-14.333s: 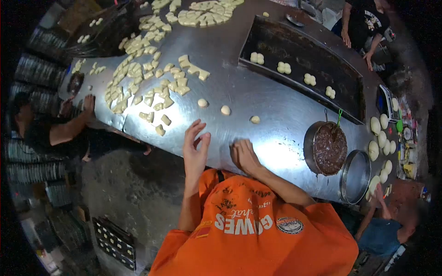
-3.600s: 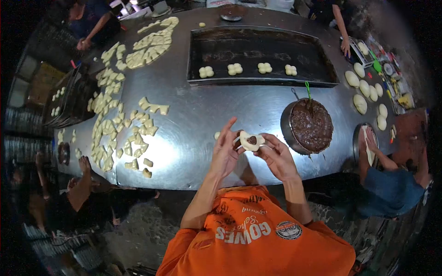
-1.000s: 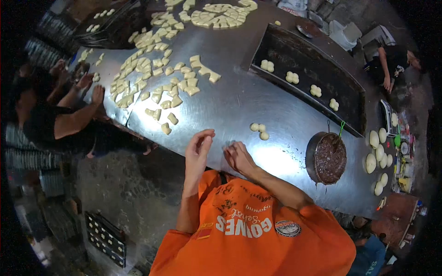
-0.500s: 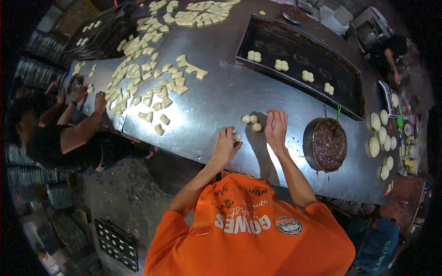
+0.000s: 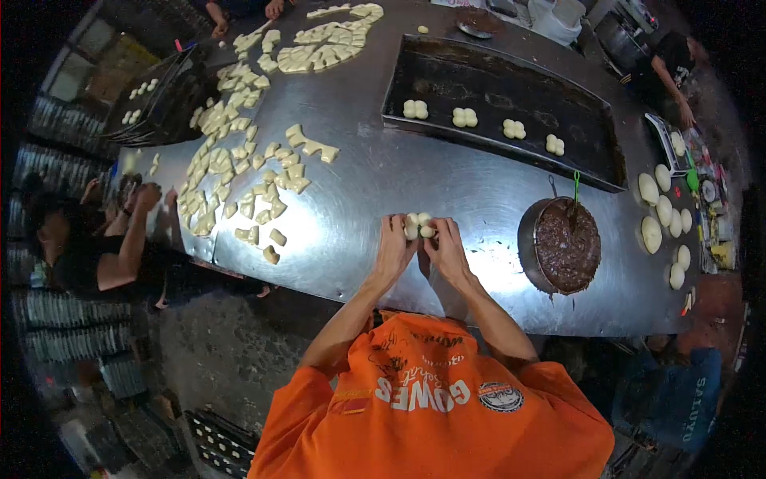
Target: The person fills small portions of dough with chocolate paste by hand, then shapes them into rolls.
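My left hand [image 5: 394,249] and my right hand [image 5: 448,249] close in from both sides on a small cluster of pale dough balls [image 5: 418,221] at the front of the steel table [image 5: 343,231]. Fingers of both hands curl against the balls; the lower part of the cluster is hidden by them. To the right stands a round pan of dark brown filling [image 5: 566,246] with a green-handled utensil in it. Beyond my hands lies a long black baking tray [image 5: 511,88], holding several four-ball dough clusters [image 5: 465,118] in a row along its near side.
Many cut dough pieces [image 5: 215,168] cover the table's left part. Larger dough rounds [image 5: 650,234] sit at the right end. A co-worker [image 5: 104,247] works at the left edge; another person [image 5: 670,76] is at the far right. Stacked dark trays [image 5: 163,96] stand at the back left.
My hands have come together around the dough balls, which were loosely grouped between them, with one under my left hand. The whole view has shifted slightly.
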`<state>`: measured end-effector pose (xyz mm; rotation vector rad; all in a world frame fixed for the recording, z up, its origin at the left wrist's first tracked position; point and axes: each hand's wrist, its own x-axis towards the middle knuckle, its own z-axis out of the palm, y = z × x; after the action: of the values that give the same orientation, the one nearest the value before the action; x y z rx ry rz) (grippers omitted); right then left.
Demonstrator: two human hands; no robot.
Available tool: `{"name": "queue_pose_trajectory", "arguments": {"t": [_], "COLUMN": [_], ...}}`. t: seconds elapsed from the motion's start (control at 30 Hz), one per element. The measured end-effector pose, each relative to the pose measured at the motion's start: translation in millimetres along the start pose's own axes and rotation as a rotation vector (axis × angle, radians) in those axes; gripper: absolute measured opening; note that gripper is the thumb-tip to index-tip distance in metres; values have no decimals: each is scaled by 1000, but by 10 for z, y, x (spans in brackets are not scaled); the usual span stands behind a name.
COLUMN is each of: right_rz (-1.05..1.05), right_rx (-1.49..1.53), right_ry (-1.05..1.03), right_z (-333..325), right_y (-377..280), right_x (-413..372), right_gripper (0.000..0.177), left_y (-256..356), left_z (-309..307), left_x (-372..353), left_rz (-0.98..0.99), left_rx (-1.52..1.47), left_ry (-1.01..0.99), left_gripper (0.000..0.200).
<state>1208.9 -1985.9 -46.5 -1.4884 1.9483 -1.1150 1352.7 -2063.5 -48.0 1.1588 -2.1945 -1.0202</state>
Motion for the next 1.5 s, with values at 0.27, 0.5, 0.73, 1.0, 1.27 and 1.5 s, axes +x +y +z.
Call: {"name": "queue_pose_trajectory", "arguments": {"t": [0.27, 0.5, 0.73, 1.0, 1.27, 1.5], "right_rz": [-150, -193, -169, -110, -142, 371], "right_rx": [-107, -35, 21, 61, -48, 402], "right_ry": [-211, -304, -343, -383, -393, -345], "right_z": [-275, -292, -79, -260, -162, 83], "right_y": [15, -313, -235, -385, -252, -419], "right_x": [275, 346, -47, 225, -45, -340], "right_gripper": [61, 44, 53, 40, 63, 74], "left_y": [-165, 92, -324, -114, -213, -184], "left_z": [-180, -540, -169, -456, -285, -96], "left_x": [196, 67, -324, -145, -374, -530], "left_rz": [190, 187, 220, 231, 164, -44], "left_rx": [37, -183, -176, -102, 25, -638], "left_ry": [-201, -186, -134, -117, -204, -314], "left_gripper": [70, 56, 69, 48, 71, 101]}}
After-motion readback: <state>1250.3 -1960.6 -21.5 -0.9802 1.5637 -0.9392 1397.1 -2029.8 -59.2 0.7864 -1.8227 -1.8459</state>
